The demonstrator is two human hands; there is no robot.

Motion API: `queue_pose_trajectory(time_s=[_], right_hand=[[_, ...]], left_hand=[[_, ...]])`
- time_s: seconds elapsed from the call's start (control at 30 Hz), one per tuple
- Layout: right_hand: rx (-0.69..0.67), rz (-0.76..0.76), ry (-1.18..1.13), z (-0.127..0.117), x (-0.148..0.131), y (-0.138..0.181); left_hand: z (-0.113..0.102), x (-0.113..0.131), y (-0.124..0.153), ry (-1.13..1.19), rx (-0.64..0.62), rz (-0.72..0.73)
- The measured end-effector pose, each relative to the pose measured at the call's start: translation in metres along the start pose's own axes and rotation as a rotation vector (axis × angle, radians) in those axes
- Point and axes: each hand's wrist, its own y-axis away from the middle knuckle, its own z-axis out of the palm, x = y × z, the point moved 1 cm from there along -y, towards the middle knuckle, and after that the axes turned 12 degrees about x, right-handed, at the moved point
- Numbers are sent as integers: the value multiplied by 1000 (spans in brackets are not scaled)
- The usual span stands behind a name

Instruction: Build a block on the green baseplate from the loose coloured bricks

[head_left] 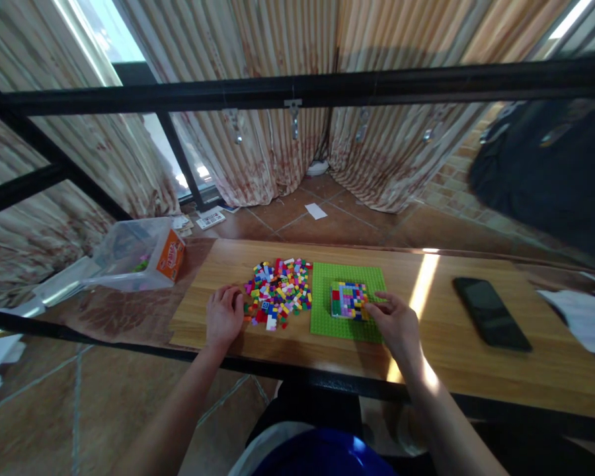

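A block of mixed-colour toy bricks [348,301] is built up on a green baseplate [322,320]. My right hand [395,320] reaches in from the right, its fingertips at the block's right edge; whatever is between them is too small to make out. Left of the baseplate lies a loose pile of small toy bricks [282,287] in many colours. At the pile's left edge my left hand [225,316] rests on the table with its fingers curled; the fingertips and anything in them are hidden.
The bricks lie on a wooden table [287,347]. A black phone [490,312] is to the right, near white paper [575,317]. A clear plastic bin [129,254] with an orange label stands left of the table. Behind runs a black metal bar [258,94] before curtains.
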Motion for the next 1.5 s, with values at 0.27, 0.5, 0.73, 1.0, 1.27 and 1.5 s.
queue_pose_trajectory(time_s=[0.27,0.5,0.73,1.0,1.27,1.5], right_hand=[[229,49,-201,-17,11,26],[45,-467,55,6,-20,58],[-289,-878,436,58,-59,57],[-450,-912,706,74,-72,50],[-515,-959,770,83,-80,41],[-482,-930,776,82,-77,43]], left_hand=[[0,1,1,10,-10,-24],[-1,2,0,14,-9,-14],[-1,3,1,12,1,-15],[-1,4,1,13,-13,-38],[-3,5,2,25,-24,-57],[-4,7,1,37,-35,-67]])
